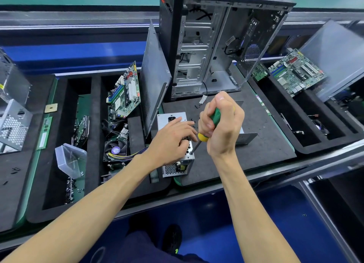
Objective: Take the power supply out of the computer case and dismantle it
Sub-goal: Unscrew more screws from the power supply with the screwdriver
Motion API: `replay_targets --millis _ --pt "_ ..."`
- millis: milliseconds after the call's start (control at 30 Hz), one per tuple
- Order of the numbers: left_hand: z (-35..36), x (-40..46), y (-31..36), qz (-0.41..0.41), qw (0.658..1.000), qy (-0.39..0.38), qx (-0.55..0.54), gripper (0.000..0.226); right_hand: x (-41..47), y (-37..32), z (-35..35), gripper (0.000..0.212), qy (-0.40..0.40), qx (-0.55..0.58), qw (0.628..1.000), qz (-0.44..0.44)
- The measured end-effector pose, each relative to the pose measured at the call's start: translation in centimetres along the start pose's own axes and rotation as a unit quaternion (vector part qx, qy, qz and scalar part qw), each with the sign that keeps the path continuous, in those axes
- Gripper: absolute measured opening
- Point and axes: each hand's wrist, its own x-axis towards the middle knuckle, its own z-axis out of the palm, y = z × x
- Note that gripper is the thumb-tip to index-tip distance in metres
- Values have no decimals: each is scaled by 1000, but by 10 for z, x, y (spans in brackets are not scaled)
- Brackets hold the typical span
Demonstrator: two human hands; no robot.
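Note:
The silver power supply [171, 118] lies on the black mat in front of the open computer case [208, 44], out of it. My left hand [173, 137] rests flat on top of the supply, fingers spread over its vented face. My right hand [220, 124] grips a screwdriver [202, 137] with a green and yellow handle. Its tip sits at a screw on the supply's near right corner. Yellow and black wires [128, 155] run left from the supply.
A case side panel [155, 79] leans to the left of the case. A motherboard [124, 93], a fan [115, 149] and a clear plastic box [71, 160] fill the left trays. Another motherboard [295, 71] lies at the right. Loose black screws [194, 122] lie on the mat.

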Motion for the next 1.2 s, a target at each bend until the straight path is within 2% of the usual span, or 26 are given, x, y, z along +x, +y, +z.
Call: replay_targets --millis 167,467,567,633,733,767,1033,1200 --pt "-1 0 3 -1 1000 8 -3 49 1 0 3 30 -8 -8 1000 6" --pt "-3 -2 12 43 993 110 10 32 1 -3 1 21 -151 -15 987 59" --pt "-3 -3 15 69 986 149 7 52 -2 -1 2 25 -135 -20 989 59" --pt "-4 -3 15 63 989 133 4 60 -4 1 1 24 -113 -28 992 44" --pt "-2 -3 7 35 997 72 11 30 -5 2 -3 27 -87 -60 994 37" --pt "-2 -3 6 30 998 60 9 27 -6 1 -4 29 -85 -73 993 37" --pt "-3 -7 9 60 993 100 12 29 -13 -5 -3 23 -95 -35 994 49" --pt "-5 -17 6 4 995 95 -17 37 -17 -8 6 43 -65 -78 994 50"
